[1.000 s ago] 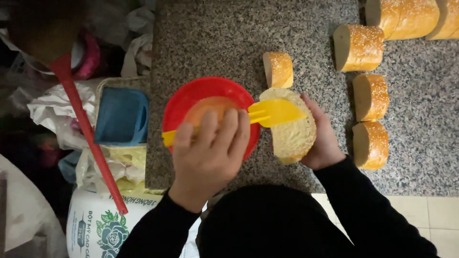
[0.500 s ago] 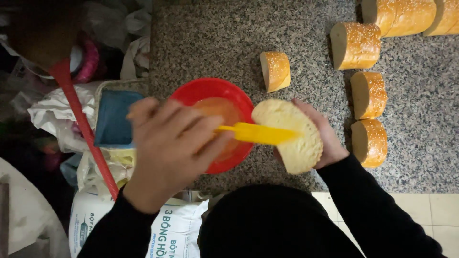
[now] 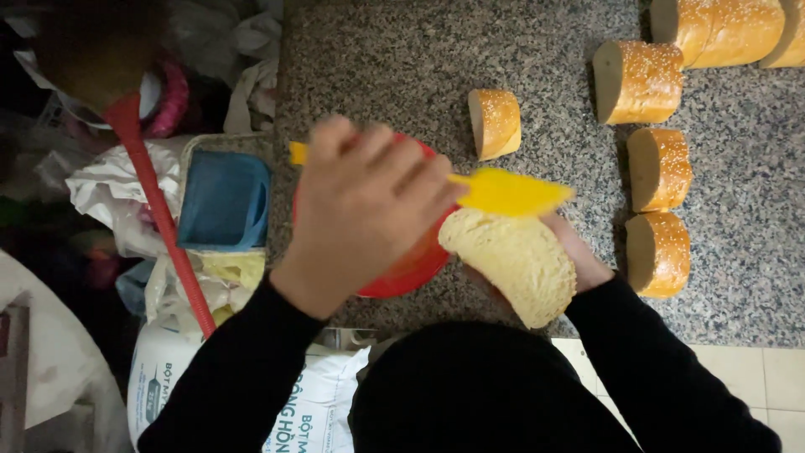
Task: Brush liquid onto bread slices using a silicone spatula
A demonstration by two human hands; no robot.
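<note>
My left hand (image 3: 360,210) grips a yellow plastic knife (image 3: 507,191) and hovers over a red bowl (image 3: 411,268), hiding most of it. The knife's blade reaches right, over a cut bread piece (image 3: 513,262) whose pale crumb faces up. My right hand (image 3: 579,256) holds that bread piece from beneath, just right of the bowl. Both sleeves are black.
On the speckled granite counter (image 3: 402,59) lie several sesame-topped bread pieces: one small (image 3: 495,123) behind the knife, others (image 3: 658,168) at the right. Left of the counter are a blue container (image 3: 222,200), a red stick (image 3: 159,210), plastic bags and a white sack (image 3: 168,382).
My left hand has lifted off the bowl and swung the knife up over the bread. The right hand has tilted the bread piece so its crumb shows more.
</note>
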